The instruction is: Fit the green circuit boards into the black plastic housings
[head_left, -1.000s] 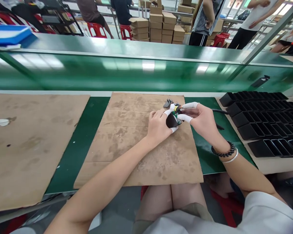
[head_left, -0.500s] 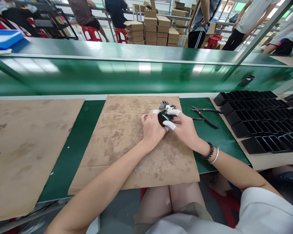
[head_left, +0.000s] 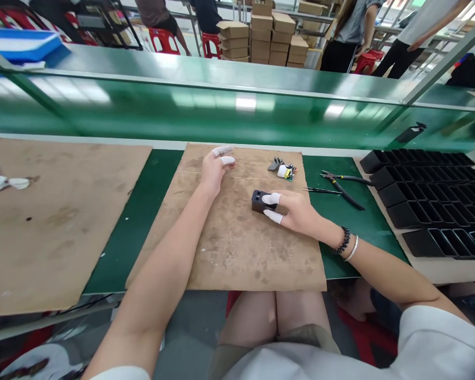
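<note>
My right hand [head_left: 296,212], with white finger cots, grips a small black housing [head_left: 258,200] that rests on the brown cardboard mat [head_left: 229,248]. My left hand [head_left: 214,166] lies apart from it near the mat's far edge, fingers loosely extended and holding nothing. A small circuit board with a metal plug part [head_left: 283,169] lies on the mat beyond the housing, touched by neither hand.
Black pliers [head_left: 342,184] and tweezers lie on the green bench to the right. Black compartment trays [head_left: 427,200] are stacked at the far right. A second cardboard sheet [head_left: 43,211] covers the left. A green conveyor [head_left: 237,111] runs behind; other people stand beyond it.
Both hands were together on the housing and board. Now the board lies on the mat, my left hand has moved away to the far left, and my right holds the housing down.
</note>
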`<state>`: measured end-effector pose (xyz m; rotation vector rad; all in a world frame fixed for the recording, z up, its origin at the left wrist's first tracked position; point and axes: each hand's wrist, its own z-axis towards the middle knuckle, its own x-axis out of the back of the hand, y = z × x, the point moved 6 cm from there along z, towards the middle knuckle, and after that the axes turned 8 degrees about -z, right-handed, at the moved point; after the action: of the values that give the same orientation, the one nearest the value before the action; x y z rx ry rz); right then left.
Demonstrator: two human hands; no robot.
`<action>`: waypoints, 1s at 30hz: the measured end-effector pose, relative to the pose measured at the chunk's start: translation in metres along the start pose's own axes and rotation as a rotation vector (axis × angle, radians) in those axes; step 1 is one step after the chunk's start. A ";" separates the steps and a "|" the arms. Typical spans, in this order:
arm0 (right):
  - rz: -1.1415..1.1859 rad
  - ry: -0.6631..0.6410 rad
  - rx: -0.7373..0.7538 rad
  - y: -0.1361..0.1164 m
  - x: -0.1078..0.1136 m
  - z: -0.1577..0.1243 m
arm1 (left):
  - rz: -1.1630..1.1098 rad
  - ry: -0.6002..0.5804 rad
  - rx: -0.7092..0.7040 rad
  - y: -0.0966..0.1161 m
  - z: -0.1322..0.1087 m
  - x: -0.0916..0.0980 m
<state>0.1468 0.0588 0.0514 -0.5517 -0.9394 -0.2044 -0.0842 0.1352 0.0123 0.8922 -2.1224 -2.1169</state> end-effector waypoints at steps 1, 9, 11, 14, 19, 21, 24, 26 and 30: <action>0.001 0.001 0.002 0.000 0.001 0.000 | 0.031 -0.018 -0.014 -0.002 -0.001 -0.003; 0.108 0.013 0.009 0.004 0.000 0.000 | 0.158 -0.164 -0.148 -0.001 -0.006 -0.014; 0.114 -0.032 -0.019 0.007 -0.004 0.001 | 0.184 -0.372 -0.083 0.001 -0.016 -0.028; 0.172 -0.043 -0.073 0.013 -0.003 0.002 | 0.313 -0.826 0.124 -0.001 -0.047 -0.054; 0.304 -0.035 -0.130 0.020 -0.005 0.002 | 0.468 -0.969 0.142 0.006 -0.070 -0.066; 0.344 -0.029 -0.172 0.025 -0.008 0.001 | 0.489 -0.909 0.066 0.010 -0.069 -0.065; 0.380 -0.032 -0.235 0.031 -0.012 0.000 | 0.520 -0.821 -0.053 0.014 -0.068 -0.064; 0.403 -0.034 -0.235 0.032 -0.013 0.000 | 0.538 -0.794 -0.107 0.016 -0.069 -0.064; 0.447 -0.052 -0.193 0.030 -0.011 0.003 | 0.502 -0.789 -0.117 0.019 -0.072 -0.064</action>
<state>0.1504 0.0853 0.0328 -0.9327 -0.8278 0.1243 -0.0093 0.0935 0.0595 -0.5513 -2.1019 -2.4643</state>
